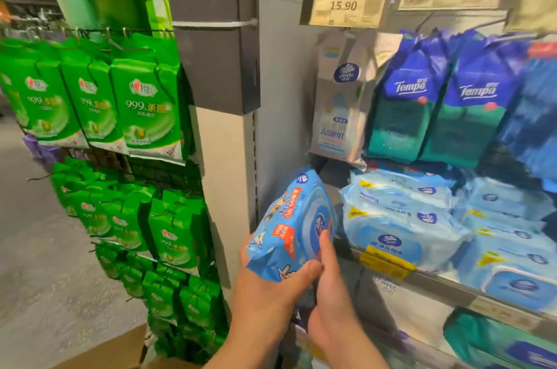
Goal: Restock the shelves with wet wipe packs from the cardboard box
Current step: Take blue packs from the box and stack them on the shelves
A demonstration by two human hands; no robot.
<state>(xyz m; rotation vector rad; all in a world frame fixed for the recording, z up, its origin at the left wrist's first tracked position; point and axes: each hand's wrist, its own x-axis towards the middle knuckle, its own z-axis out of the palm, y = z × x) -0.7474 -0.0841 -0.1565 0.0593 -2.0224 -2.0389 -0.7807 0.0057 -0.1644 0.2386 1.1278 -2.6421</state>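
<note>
Both hands, left hand (268, 293) and right hand (331, 287), grip one blue wet wipe pack (294, 224) just left of the stacked packs (401, 218) on the shelf (428, 279), not yet placed, restocking apparently midway.

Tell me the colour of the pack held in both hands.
Blue pack with orange-red labels, seen in the head view.
</note>
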